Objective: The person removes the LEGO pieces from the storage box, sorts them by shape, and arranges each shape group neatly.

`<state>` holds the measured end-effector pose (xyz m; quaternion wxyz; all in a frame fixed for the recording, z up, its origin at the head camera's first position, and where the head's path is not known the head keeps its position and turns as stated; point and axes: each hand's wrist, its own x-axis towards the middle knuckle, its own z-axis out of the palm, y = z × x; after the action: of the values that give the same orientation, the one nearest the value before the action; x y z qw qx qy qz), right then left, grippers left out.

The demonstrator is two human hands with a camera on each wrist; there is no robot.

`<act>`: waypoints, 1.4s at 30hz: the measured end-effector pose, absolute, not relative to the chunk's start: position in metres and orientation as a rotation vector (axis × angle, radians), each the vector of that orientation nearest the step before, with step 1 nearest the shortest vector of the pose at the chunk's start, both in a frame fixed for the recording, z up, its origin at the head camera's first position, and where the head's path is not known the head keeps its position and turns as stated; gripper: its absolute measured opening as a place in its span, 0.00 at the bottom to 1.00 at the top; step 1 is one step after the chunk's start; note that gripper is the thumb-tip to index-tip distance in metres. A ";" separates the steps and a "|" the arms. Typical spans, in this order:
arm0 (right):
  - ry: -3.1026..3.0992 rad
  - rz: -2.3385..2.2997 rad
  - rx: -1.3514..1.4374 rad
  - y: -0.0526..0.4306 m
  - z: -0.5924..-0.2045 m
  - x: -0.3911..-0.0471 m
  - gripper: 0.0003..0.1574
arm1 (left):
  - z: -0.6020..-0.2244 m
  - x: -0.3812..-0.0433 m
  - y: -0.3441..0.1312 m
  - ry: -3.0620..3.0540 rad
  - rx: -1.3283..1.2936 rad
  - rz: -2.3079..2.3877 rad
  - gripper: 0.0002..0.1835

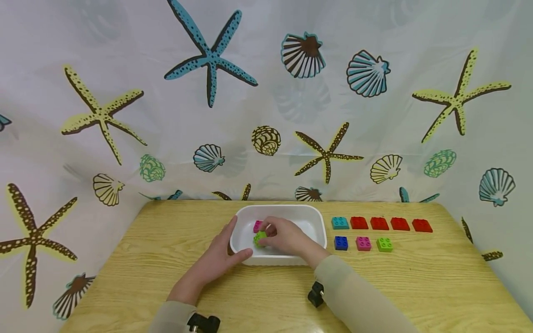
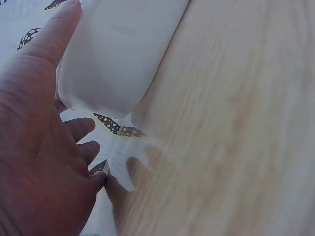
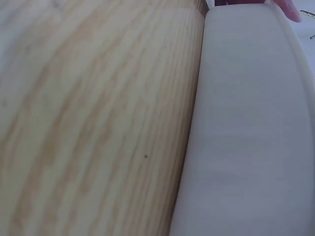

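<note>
A white plastic bin (image 1: 278, 260) stands on the wooden table. My left hand (image 1: 218, 252) rests against its left end, thumb lying along the near rim and fingers extended at the left wall. In the left wrist view the left hand (image 2: 44, 128) has its thumb straight along the bin's side (image 2: 118, 54). My right hand (image 1: 285, 236) reaches inside the bin and pinches a lime green toy brick (image 1: 260, 238) between thumb and fingers, partly hiding it. Just behind lies a pink brick (image 1: 257, 225) in the bin. The right wrist view shows mainly the bin's outer wall (image 3: 246, 123).
Right of the bin, the back row has a light blue brick (image 1: 340, 223) and several red bricks (image 1: 380, 223). In front of them sit a dark blue brick (image 1: 341, 243), a pink brick (image 1: 363, 243) and a green brick (image 1: 385, 244). A patterned curtain (image 1: 266, 101) hangs behind.
</note>
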<state>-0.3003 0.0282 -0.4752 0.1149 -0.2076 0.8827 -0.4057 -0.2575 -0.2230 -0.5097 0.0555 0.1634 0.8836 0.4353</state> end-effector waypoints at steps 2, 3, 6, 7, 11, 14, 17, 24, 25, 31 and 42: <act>2.595 -1.175 -0.605 0.029 -0.475 -0.300 0.13 | -0.509 -0.257 -0.223 2.682 0.500 1.324 0.60; 2.599 -1.167 -0.603 0.030 -0.475 -0.300 0.13 | -0.509 -0.257 -0.222 2.682 0.500 1.325 0.60; 2.639 -1.121 -0.639 0.032 -0.477 -0.300 0.15 | -0.508 -0.257 -0.222 2.681 0.500 1.322 0.61; 2.647 -1.108 -0.640 0.033 -0.477 -0.299 0.15 | -0.507 -0.257 -0.221 2.681 0.500 1.322 0.61; 2.649 -1.090 -0.637 0.032 -0.472 -0.297 0.15 | -0.503 -0.255 -0.221 2.682 0.499 1.321 0.60; 2.645 -1.086 -0.653 0.031 -0.472 -0.298 0.17 | -0.501 -0.253 -0.220 2.679 0.497 1.323 0.59; 2.646 -1.068 -0.667 0.030 -0.473 -0.299 0.19 | -0.501 -0.253 -0.220 2.677 0.496 1.329 0.58; 2.657 -1.027 -0.663 0.029 -0.475 -0.299 0.17 | -0.501 -0.253 -0.221 2.687 0.504 1.327 0.59; 2.669 -1.027 -0.682 0.029 -0.479 -0.301 0.17 | -0.501 -0.253 -0.221 2.686 0.502 1.327 0.59; 2.682 -1.043 -0.661 0.031 -0.478 -0.300 0.15 | -0.501 -0.253 -0.220 2.671 0.494 1.339 0.59; 2.684 -1.089 -0.560 0.034 -0.466 -0.296 0.14 | -0.501 -0.253 -0.220 2.687 0.470 1.293 0.59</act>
<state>-0.2955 0.0342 -0.4659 0.0954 -0.1888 0.9057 -0.3675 -0.2534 -0.2201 -0.5012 0.0611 0.1555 0.8884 0.4276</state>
